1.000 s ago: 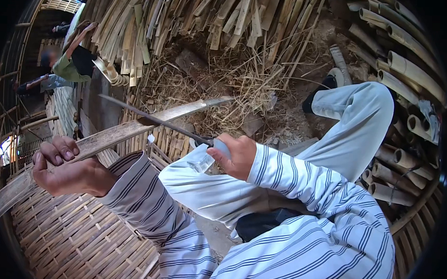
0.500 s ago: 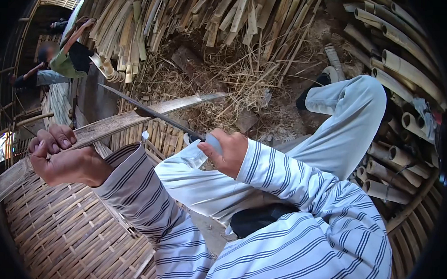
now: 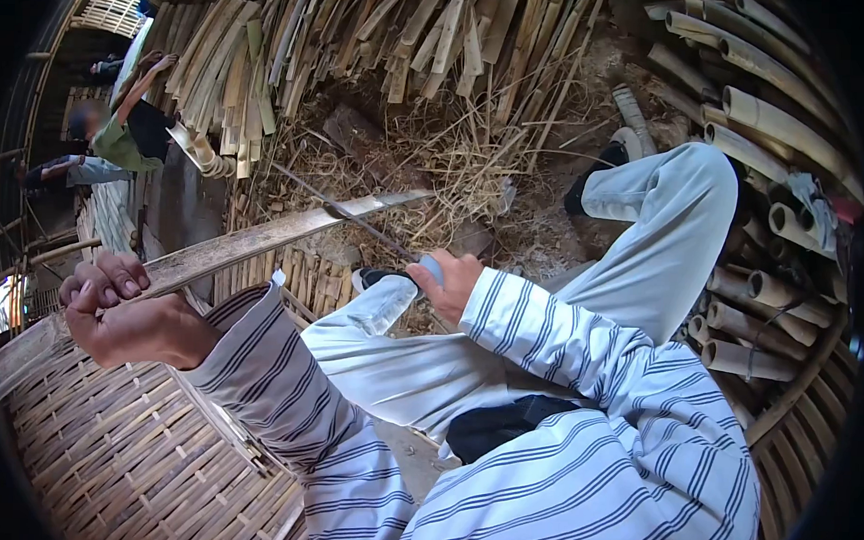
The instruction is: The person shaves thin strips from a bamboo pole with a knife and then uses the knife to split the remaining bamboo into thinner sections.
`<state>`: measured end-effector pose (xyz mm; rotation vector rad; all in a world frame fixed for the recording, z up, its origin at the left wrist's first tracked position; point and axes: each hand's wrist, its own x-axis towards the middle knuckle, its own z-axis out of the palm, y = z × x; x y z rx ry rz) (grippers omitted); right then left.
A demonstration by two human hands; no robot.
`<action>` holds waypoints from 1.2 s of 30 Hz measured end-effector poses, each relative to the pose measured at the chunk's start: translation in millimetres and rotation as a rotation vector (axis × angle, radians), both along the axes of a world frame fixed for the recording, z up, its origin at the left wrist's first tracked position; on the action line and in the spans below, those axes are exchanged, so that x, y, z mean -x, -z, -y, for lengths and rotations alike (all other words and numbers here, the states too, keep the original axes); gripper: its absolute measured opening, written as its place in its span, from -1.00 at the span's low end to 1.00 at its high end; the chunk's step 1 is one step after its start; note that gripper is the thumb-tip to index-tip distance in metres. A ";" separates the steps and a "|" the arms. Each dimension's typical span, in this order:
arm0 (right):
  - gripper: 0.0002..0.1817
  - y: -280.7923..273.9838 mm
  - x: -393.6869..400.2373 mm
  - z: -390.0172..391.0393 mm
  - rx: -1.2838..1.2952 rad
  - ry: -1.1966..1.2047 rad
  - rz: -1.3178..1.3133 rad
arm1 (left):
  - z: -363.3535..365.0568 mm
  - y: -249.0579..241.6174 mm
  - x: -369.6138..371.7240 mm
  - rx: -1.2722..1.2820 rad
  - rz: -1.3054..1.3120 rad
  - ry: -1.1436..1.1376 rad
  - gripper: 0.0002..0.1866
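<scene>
While curling left hand [image 3: 130, 321] around strip [image 3: 252, 243], grips knife [image 3: 374, 234] in closed right hand [image 3: 455, 284], having shifted it, and so the work, toward strip's far end [image 3: 404, 198].

Loose white shirt [image 3: 577, 485], thin dark stripes set in close groups; long sleeves [image 3: 582, 328] in the same cloth — left cuff [image 3: 258, 350] wide and roomy at its opening. Pale, creased trousers [image 3: 642, 249], black cloth [image 3: 503, 425] at the lap. Footwear [image 3: 602, 171] black with a pale edge — partly hidden.
</scene>
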<state>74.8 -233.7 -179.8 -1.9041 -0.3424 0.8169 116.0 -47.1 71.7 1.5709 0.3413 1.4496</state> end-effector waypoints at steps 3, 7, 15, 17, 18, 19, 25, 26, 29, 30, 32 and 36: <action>-0.35 26.0 -4.5 -4.7 0.036 0.039 0.042 | 0.9 1.6 3.6 -0.023 0.025 0.056 -0.83; -0.35 52.3 -19.1 -7.6 0.079 -0.027 -0.139 | 1.0 -2.0 13.1 0.013 0.070 0.101 -0.88; -0.34 94.6 3.5 -3.2 0.192 0.091 -0.046 | -9.4 1.1 24.1 0.006 0.037 0.132 -0.90; -0.35 102.7 0.8 1.5 0.161 0.070 -0.023 | -11.3 1.7 26.4 0.020 0.034 0.169 -0.90; -0.35 88.4 2.7 5.5 0.120 0.038 -0.046 | -12.5 1.0 22.2 0.002 0.042 0.187 -0.89; -0.36 68.4 6.3 6.0 0.088 0.064 -0.015 | -11.9 0.7 19.1 -0.006 0.040 0.189 -0.89; -0.44 51.3 12.3 21.5 0.177 0.070 -0.025 | -9.7 1.9 7.3 -0.018 0.021 0.021 -0.84; -0.37 82.5 11.2 24.1 0.267 0.053 -0.007 | -13.3 1.7 6.8 -0.004 0.034 0.015 -0.85; -0.35 98.2 7.9 36.4 0.255 0.039 -0.167 | -26.7 1.0 10.0 0.039 0.044 0.073 -0.86; -0.35 59.0 -0.8 38.8 0.221 -0.018 -0.202 | -28.2 2.9 8.1 0.025 0.045 0.065 -0.86; -0.37 28.2 5.3 36.7 0.091 0.010 -0.036 | -29.8 2.6 9.7 0.001 0.026 0.023 -0.86; -0.44 21.9 12.3 41.9 0.102 0.036 -0.062 | -27.4 2.9 9.5 0.008 0.046 0.065 -0.86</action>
